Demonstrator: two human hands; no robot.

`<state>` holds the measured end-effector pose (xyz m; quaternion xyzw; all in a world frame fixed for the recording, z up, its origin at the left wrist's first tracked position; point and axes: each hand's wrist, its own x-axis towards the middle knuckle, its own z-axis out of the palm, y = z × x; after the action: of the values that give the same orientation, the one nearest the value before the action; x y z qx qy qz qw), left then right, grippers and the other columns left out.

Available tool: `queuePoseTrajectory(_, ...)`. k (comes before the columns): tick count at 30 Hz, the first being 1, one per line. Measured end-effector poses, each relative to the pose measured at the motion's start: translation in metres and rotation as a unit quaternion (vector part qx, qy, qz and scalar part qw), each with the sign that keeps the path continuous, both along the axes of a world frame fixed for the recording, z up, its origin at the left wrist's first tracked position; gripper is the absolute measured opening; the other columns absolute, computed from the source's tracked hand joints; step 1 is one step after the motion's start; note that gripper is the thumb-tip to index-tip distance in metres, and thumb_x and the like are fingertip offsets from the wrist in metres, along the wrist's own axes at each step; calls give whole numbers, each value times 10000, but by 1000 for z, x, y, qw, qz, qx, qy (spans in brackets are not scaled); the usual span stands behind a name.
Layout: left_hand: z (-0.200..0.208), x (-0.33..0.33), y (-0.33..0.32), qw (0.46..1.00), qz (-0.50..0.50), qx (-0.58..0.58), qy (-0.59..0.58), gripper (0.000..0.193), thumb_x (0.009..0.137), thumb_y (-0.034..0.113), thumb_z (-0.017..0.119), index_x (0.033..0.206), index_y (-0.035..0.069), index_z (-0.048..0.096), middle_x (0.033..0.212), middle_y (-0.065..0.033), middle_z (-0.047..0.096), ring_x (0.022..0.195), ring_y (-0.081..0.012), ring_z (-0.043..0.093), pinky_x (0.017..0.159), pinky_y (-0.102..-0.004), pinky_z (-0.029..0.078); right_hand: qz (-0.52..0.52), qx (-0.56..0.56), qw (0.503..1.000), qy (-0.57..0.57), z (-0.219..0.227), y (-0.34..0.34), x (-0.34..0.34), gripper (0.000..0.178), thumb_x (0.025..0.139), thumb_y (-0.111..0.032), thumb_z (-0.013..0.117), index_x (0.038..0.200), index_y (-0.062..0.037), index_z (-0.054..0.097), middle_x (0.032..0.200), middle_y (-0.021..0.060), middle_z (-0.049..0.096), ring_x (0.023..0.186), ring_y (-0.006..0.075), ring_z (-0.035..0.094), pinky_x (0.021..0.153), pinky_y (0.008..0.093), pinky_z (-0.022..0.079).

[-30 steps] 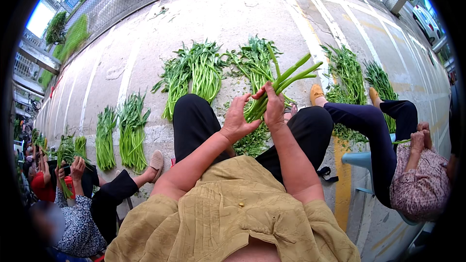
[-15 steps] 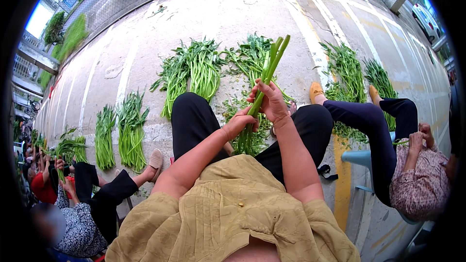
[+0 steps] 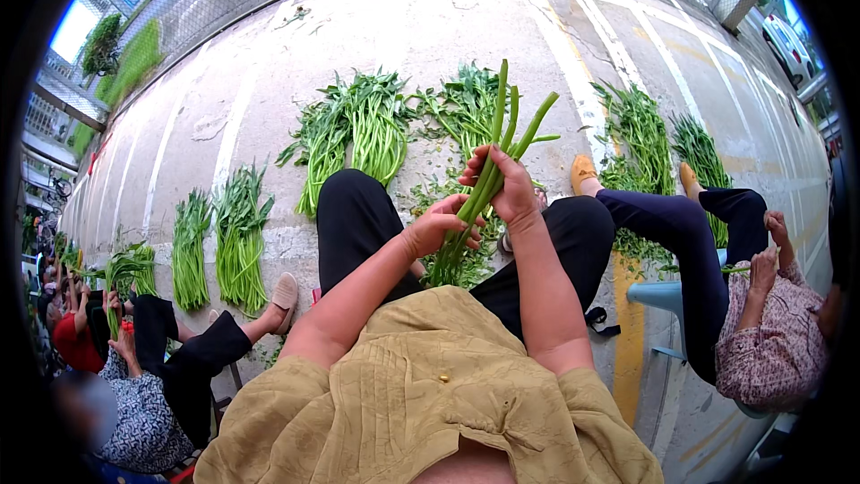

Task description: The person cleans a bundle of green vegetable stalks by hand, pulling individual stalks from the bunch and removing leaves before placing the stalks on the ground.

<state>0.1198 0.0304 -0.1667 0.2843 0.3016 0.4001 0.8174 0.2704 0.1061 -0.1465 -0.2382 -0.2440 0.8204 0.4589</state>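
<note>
- Green stems [image 3: 503, 139] are held upright at a slant, above and between the knees of the black trousers [image 3: 363, 215], their upper ends fanned.
- The stems' middle is encircled by the right hand [image 3: 511, 188], its fingers curled snugly; lower down, they are circled more loosely by the left hand [image 3: 439, 226], its fingers partly bent.
- A light load is suggested: stalks firm but likely to snap if bent hard, leaves soft and easily bruised. Whether they are wet and slippery cannot be told.
- The stems are best grasped around the middle, thick stalks gathered together, leaves left unsqueezed.
- No container can be made out; leafy piles [image 3: 379, 139] are laid directly on the ground [image 3: 358, 49] beyond the trousers, with others to their left and right.
- Leaf scraps [image 3: 479, 255] are strewn between the trouser legs.
- To the right of the trousers, a blue stool [image 3: 658, 296] is occupied by a co-worker [image 3: 772, 341] in a patterned top.
</note>
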Motion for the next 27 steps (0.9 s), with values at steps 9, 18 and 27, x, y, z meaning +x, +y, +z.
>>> queuePoseTrajectory(9, -28, -11, 4, 984, 93, 63, 138, 189, 799, 147, 637, 943, 41, 577, 864, -14, 610, 793, -93, 573, 710, -247, 471, -36, -30, 997, -63, -1, 5, 4, 282, 899, -265, 488, 954, 6, 543, 809, 108, 580, 742, 223, 597, 696, 408, 529)
queuePoseTrajectory(18, -19, -10, 0, 977, 78, 73, 184, 186, 821, 186, 615, 927, 33, 606, 851, 7, 610, 781, -77, 557, 761, -222, 429, -21, -2, 999, -39, 10, -2, 4, 260, 901, -259, 485, 944, -7, 531, 839, 154, 605, 739, 233, 613, 701, 406, 532)
queuePoseTrajectory(27, -24, -2, 1, 850, 183, 259, 421, 197, 767, 101, 653, 941, 15, 621, 800, -25, 597, 731, -94, 571, 685, -242, 463, -124, 9, 989, -81, 6, -4, -1, 210, 890, -230, 519, 897, -21, 525, 773, 145, 634, 629, 224, 624, 620, 357, 541)
